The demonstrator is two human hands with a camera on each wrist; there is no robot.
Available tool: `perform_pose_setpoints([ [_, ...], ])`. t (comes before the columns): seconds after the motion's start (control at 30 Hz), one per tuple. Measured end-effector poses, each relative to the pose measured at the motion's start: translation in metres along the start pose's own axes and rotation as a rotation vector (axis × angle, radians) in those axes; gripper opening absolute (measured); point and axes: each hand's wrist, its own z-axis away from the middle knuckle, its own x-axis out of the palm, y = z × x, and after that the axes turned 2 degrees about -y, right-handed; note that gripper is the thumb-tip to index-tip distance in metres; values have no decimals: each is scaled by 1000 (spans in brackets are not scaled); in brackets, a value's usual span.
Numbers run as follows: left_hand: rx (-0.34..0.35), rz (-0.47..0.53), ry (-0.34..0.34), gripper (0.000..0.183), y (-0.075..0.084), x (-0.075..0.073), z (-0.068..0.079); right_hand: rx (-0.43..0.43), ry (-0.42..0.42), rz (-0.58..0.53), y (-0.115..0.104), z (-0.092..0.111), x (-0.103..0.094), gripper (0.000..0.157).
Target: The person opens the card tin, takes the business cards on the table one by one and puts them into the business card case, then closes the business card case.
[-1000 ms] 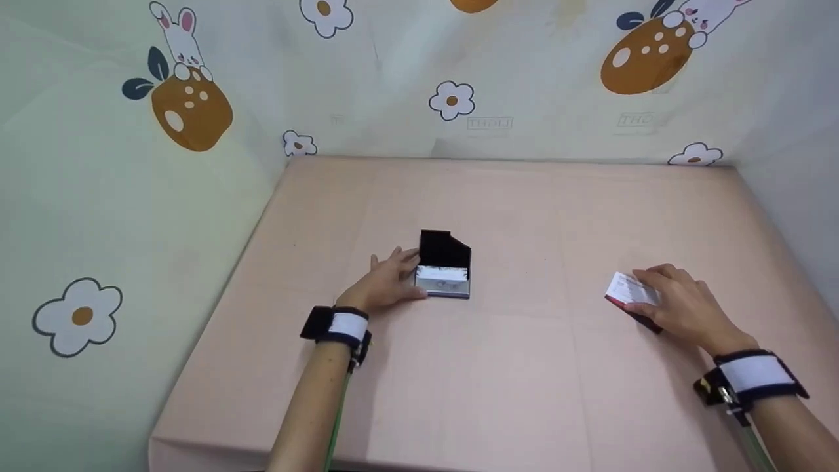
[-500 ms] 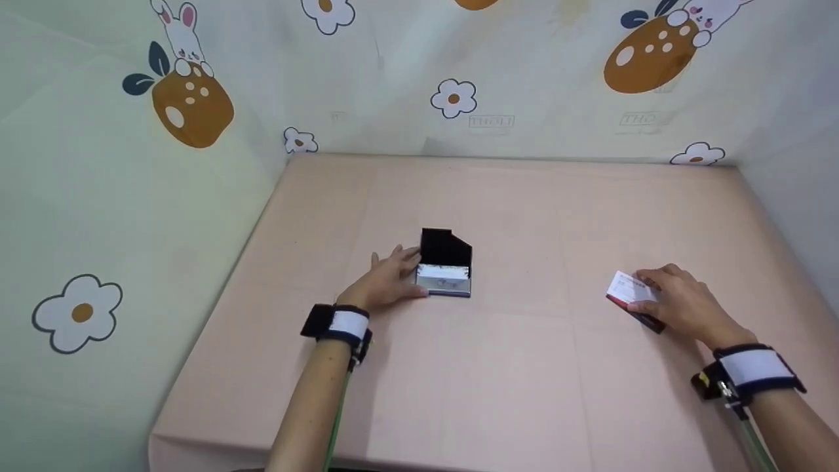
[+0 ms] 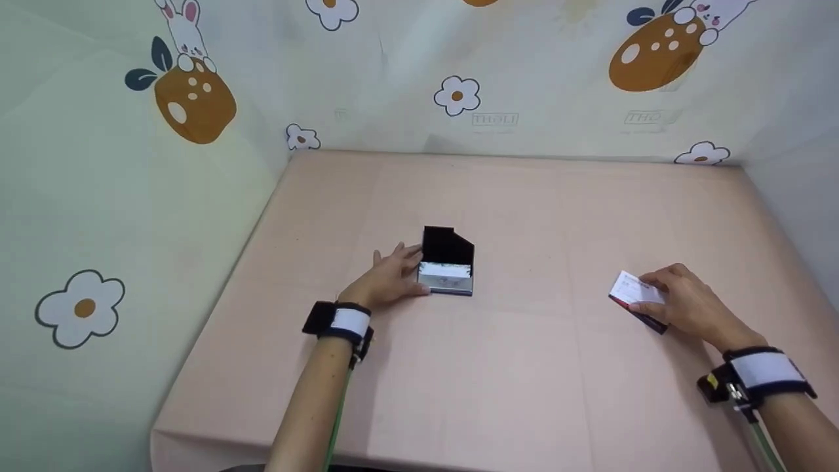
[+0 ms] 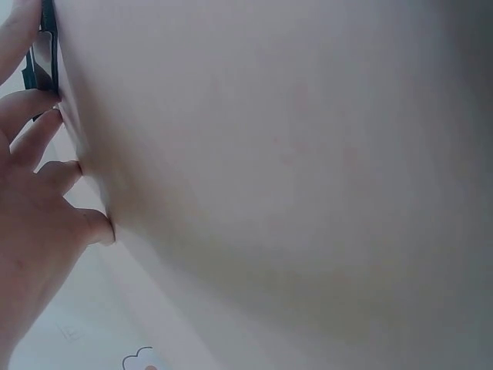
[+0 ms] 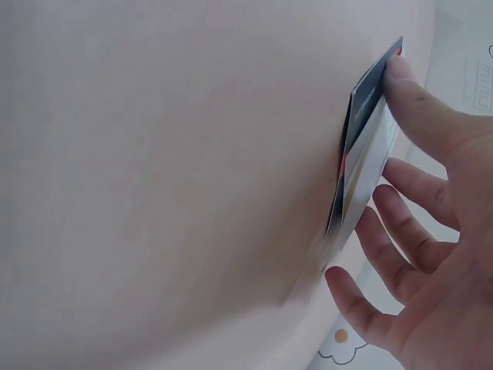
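Observation:
A business card case (image 3: 446,283) lies on the table with its black lid raised and white cards showing in its silver tray. My left hand (image 3: 387,278) grips it at the left side, thumb at the front corner and fingers by the lid. In the left wrist view, only a dark edge of the case (image 4: 46,54) shows beyond the fingers. To the right, my right hand (image 3: 691,305) pinches a small stack of business cards (image 3: 636,290) between thumb and fingers. The right wrist view shows the cards (image 5: 368,146) slightly fanned, a dark one outermost, low over the table.
A pale pink cloth covers the table (image 3: 505,393). Patterned walls (image 3: 380,85) close it in at the back and sides. Each wrist wears a strapped camera band (image 3: 351,321) with a green cable.

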Motion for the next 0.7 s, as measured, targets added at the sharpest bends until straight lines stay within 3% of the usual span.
perform_pose_setpoints([
  [0.23,-9,12,-4,75,-1,0,0,-2,28,9,-3,2,2,65],
  [0.7,1,13,-6,74,0,-1,0,-156,164,106,-11,0,3,59],
])
